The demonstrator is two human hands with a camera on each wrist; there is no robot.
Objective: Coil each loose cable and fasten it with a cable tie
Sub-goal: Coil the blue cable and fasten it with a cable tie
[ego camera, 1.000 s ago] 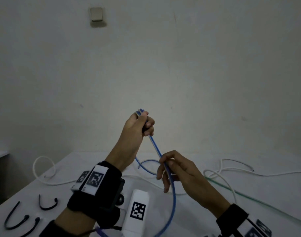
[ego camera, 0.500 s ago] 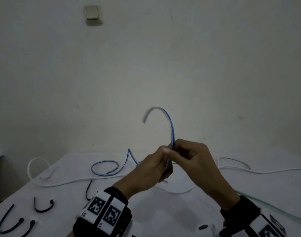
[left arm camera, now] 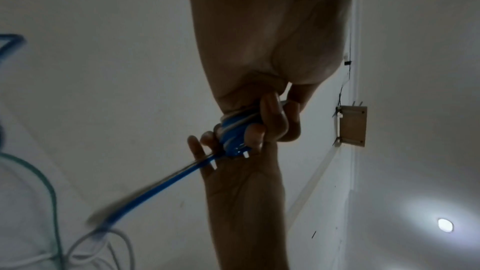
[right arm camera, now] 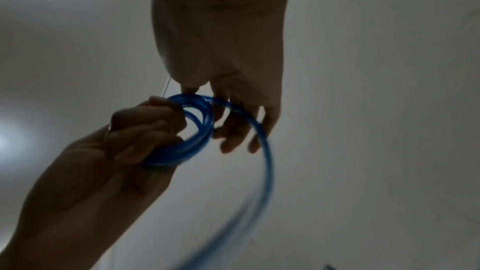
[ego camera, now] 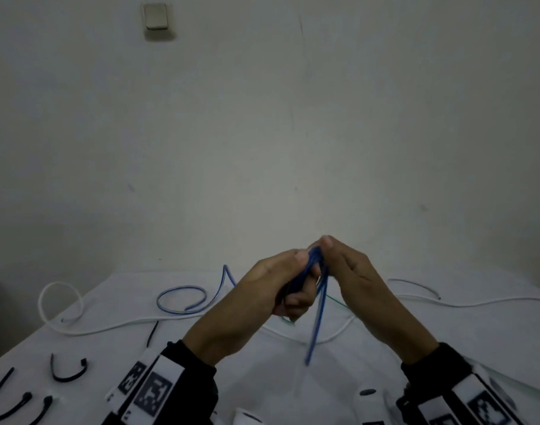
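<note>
Head view: above a white table (ego camera: 446,332), the left hand (ego camera: 271,289) clenches a small round coil of glossy blue cable (ego camera: 314,265); the right hand (ego camera: 354,271), fingers nearly straight, touches it. Left wrist view: curled fingers (left arm camera: 270,114) wrap the coil. Right wrist view: a loose strand arcs downward, blurred.
</note>
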